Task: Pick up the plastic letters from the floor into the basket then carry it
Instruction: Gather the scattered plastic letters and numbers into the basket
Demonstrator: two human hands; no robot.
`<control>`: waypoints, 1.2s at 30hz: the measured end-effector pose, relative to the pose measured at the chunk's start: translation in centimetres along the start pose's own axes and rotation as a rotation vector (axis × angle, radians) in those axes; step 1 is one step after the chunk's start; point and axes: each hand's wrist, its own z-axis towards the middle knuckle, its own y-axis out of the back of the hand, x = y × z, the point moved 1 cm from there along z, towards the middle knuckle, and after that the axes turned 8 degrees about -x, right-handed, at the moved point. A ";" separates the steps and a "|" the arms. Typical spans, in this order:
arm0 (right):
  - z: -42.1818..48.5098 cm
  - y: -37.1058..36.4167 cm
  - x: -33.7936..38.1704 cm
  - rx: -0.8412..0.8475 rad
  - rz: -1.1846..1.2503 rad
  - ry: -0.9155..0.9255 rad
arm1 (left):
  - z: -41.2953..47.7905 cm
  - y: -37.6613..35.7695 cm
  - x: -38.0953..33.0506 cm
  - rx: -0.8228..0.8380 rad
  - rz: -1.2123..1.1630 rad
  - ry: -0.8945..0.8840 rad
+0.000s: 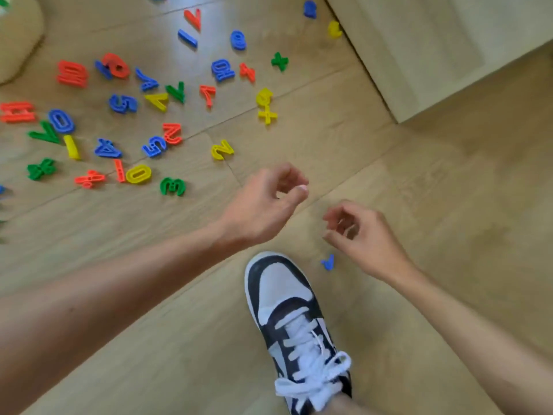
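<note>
Head view, near to far. Black-and-white sneaker [287, 310] at bottom centre, planted on the wood floor [449, 205]. Both bare forearms reach in from the lower corners.

Small blue piece [328, 262] lies on the floor just beside the toe of the sneaker and just below the right hand [365, 238], not touched. Right hand: fingers loosely curled, nothing in it. Left hand [263, 205], centre frame: also loosely curled, thumb near the forefinger, nothing visible in the grip.

Past the left hand come a yellow 2 [222, 149] and a green 3 [173, 186], the nearest of the main scatter. The rest of the plastic letters [71, 74] and numbers spread over the left and upper-middle of the frame, all flat on the floor, some overlapping.

Beige rounded thing [15, 40] at upper left, cropped; it could be the basket, cannot tell. Pale cabinet [434, 49] at upper right, with a few strays near its base.

Step, as judged: the very start of collecting, with nothing gathered and both hands empty. The next move likely calls for a low pinch on the blue piece with the right hand, or a reach forward for the yellow 2 with the left hand. The pieces are thin and lie flat, so fingertips must get under an edge. The basket needs locating first.
</note>
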 end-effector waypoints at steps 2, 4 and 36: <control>-2.3 -1.1 -1.6 0.066 -0.165 0.050 | -0.2 -0.6 0.4 -0.001 -0.009 0.016; -3.6 -2.0 -2.5 0.078 -0.323 0.095 | -0.2 -0.8 0.7 -0.015 -0.013 0.033; 14.5 -3.8 11.0 -0.127 0.022 0.325 | 3.0 7.3 2.3 -0.525 0.191 0.050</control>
